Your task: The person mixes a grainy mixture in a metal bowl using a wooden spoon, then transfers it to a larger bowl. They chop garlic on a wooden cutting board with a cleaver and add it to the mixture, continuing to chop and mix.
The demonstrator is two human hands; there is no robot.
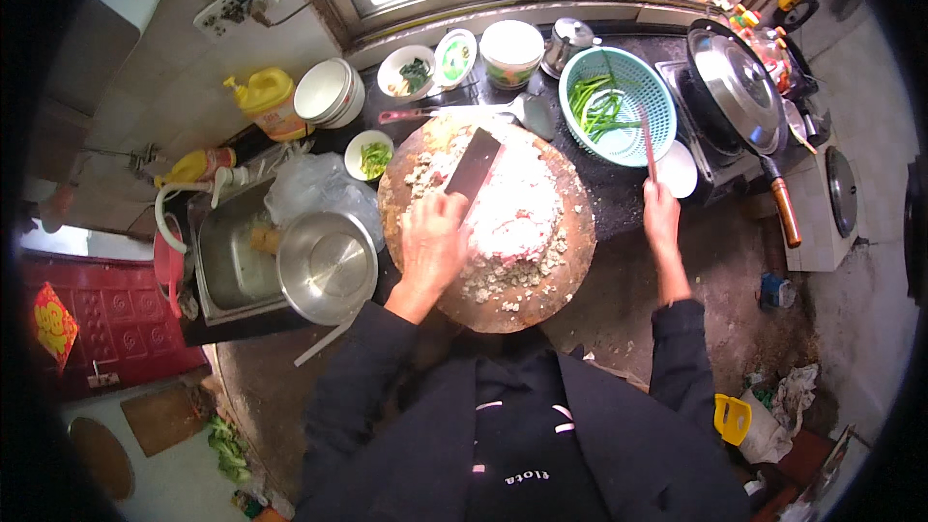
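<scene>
My left hand grips a cleaver at its near end. The dark rectangular blade points away over a round wooden chopping block. Minced meat is heaped on the block, brightly lit and partly washed out, with grey-brown crumbly bits around its near edge. My right hand, off to the right, is closed around thin reddish-brown sticks that look like chopsticks. Their far part reaches over a turquoise plastic colander containing green stalks. A white bowl sits beside the colander, close to that hand.
Behind the block lies a spatula. A small bowl of chopped greens is at its left. Further left, a steel basin overlaps the sink. A lidded wok stands at right, its wooden handle jutting toward me.
</scene>
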